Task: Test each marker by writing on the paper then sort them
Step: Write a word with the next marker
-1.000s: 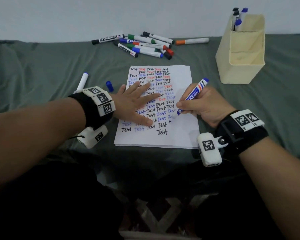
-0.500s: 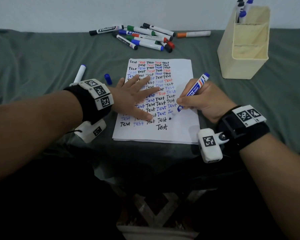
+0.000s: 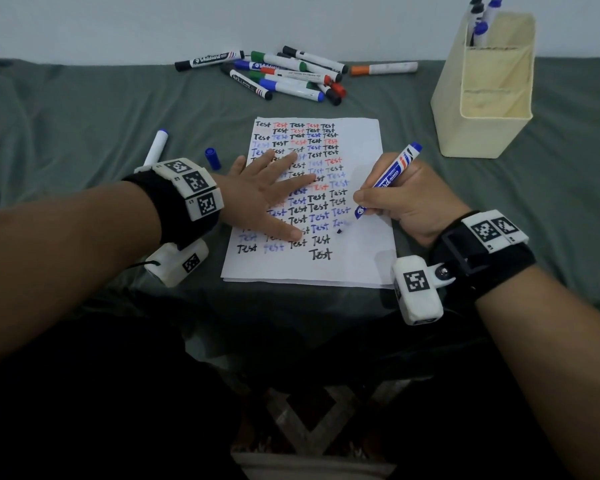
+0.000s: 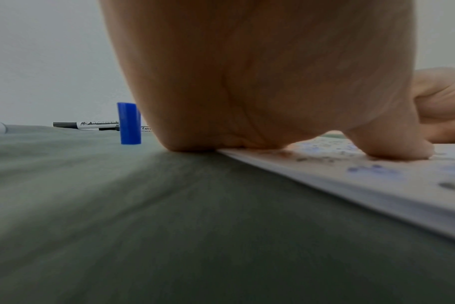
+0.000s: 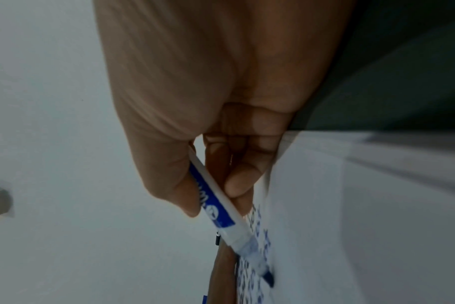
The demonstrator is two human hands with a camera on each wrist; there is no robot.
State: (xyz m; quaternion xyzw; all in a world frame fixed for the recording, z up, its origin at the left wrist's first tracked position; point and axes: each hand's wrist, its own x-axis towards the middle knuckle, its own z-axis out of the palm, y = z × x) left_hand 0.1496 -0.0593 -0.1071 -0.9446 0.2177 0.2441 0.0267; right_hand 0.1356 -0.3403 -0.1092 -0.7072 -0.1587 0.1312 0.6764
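A white paper point(image 3: 361, 265) covered with rows of "Test" in black, blue and red lies on the green cloth. My left hand point(image 3: 274, 192) rests flat on its left half, fingers spread; the left wrist view shows the palm point(image 4: 260, 82) pressing the paper point(image 4: 377, 181). My right hand point(image 3: 406, 202) grips an uncapped blue marker point(image 3: 388, 181), its tip on the paper at a faint blue word. In the right wrist view thumb and fingers pinch the blue marker point(image 5: 216, 205). Its blue cap point(image 3: 212, 158) stands left of the paper, as does the cap point(image 4: 129, 123).
A pile of several loose markers point(image 3: 284, 76) lies at the back, an orange one point(image 3: 383, 68) to its right. A cream divided holder point(image 3: 482, 91) at the back right has blue markers point(image 3: 482, 19) in its rear slot. A white marker point(image 3: 156, 147) lies at the left.
The right hand has moved the marker tip across the paper, leaving a faint blue word in the right column. The left hand stays pressed on the sheet.
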